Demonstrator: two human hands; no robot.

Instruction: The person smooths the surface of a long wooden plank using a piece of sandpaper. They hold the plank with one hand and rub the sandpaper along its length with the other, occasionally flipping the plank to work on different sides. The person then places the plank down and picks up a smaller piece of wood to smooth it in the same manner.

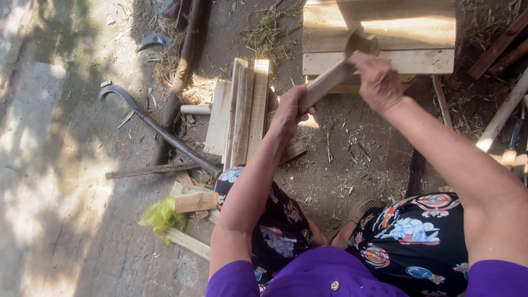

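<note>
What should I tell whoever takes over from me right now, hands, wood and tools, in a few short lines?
Left hand: closed around the lower end of a wooden stick, holding it slanted up toward the wooden block.
Right hand: closed near the stick's upper end, where a dark metal piece meets it; the exact grip is hidden.
Nearby: a stack of planks left of the hands, a curved sickle on the ground beyond it, a yellow plastic bag by the left knee.
Done: stick is up and held in both hands.
Left: cannot tell how far the work on the stick has gone.
</note>
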